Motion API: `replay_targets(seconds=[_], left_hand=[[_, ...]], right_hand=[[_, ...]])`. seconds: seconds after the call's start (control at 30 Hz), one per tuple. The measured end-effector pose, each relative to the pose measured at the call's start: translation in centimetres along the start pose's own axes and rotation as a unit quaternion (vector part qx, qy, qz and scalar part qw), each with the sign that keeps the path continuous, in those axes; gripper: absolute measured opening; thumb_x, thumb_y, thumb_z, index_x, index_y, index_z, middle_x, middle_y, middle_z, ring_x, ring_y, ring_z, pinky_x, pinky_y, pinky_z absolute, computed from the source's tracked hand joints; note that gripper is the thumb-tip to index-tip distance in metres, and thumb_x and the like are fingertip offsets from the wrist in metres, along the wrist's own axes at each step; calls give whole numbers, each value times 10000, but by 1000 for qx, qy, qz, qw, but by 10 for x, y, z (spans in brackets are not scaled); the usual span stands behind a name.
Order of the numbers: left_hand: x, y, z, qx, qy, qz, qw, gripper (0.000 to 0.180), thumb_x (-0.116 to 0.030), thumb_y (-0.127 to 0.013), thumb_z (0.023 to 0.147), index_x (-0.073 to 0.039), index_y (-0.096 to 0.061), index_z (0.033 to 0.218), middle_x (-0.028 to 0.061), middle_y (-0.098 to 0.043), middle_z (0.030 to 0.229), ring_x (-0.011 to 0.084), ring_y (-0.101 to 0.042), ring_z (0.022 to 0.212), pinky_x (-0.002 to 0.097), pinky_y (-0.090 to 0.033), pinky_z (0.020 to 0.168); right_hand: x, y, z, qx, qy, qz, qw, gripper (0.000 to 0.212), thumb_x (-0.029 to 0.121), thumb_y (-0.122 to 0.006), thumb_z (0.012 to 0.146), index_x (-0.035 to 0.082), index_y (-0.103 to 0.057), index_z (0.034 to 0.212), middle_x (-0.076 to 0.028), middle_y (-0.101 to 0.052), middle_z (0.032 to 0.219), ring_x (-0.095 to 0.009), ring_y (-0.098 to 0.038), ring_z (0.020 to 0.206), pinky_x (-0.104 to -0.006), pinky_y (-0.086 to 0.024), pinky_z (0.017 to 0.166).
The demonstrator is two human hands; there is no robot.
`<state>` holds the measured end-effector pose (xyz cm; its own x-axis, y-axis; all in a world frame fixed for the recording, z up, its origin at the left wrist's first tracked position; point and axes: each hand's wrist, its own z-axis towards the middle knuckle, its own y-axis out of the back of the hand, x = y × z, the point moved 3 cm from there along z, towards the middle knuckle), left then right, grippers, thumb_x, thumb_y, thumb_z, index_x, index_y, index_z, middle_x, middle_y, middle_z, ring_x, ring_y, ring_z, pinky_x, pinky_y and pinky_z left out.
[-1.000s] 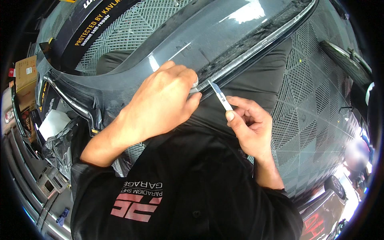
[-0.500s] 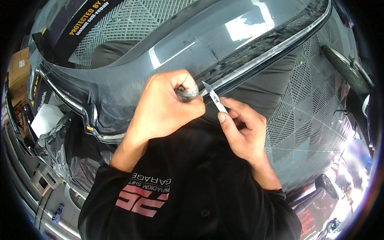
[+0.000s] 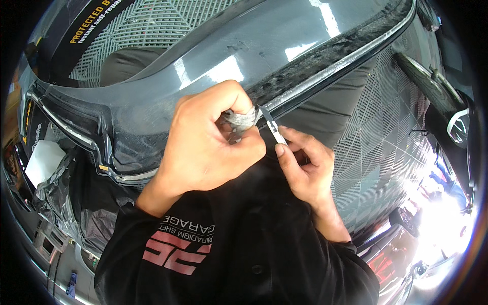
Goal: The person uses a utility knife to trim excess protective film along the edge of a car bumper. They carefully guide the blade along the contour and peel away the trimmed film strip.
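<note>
Left hand (image 3: pixel 206 142) has turned, clutching crumpled strip (image 3: pixel 241 121); right hand (image 3: pixel 308 165) pinches knife (image 3: pixel 272 125) beside it

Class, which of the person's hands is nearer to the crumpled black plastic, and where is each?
Left. The left hand, gripping a crumpled pale strip, is to the right of the crumpled black plastic; the right hand, holding a white knife, is farther right.
</note>
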<state>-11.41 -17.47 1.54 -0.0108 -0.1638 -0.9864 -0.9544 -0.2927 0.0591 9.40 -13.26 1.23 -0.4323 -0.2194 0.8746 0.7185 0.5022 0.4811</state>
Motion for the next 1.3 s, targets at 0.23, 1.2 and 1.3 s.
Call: replay_targets(seconds=[0.23, 1.2, 1.3], left_hand=[[-10, 7, -2, 35, -78, 45, 995, 228, 32, -738, 705, -51, -534, 767, 10, -503, 631, 49, -443, 527, 259, -357, 474], [-41, 30, -11, 190, -171, -202, 945, 233, 95, -731, 580, -68, -606, 688, 12, -594, 630, 165, -495, 519, 294, -314, 488], [-43, 33, -11, 241, -186, -247, 920, 251, 34, -813, 611, -69, -629, 747, 30, -647, 697, 156, -523, 576, 263, -390, 543]], right_hand=[[0, 3, 2, 35, -38, -25, 998, 282, 29, -778, 896, -5, -764, 1176, -116, -766, 896, -178, -681, 638, -300, -538, 587], [3, -4, 9, 73, 1, -6, 997, 259, 40, -768, 906, 0, -758, 1162, -158, -783, 989, -261, -757, 780, -330, -589, 671], [7, -2, 10, 82, 3, -11, 997, 261, 47, -768, 908, 9, -758, 1166, -148, -779, 969, -255, -742, 744, -329, -579, 645]])
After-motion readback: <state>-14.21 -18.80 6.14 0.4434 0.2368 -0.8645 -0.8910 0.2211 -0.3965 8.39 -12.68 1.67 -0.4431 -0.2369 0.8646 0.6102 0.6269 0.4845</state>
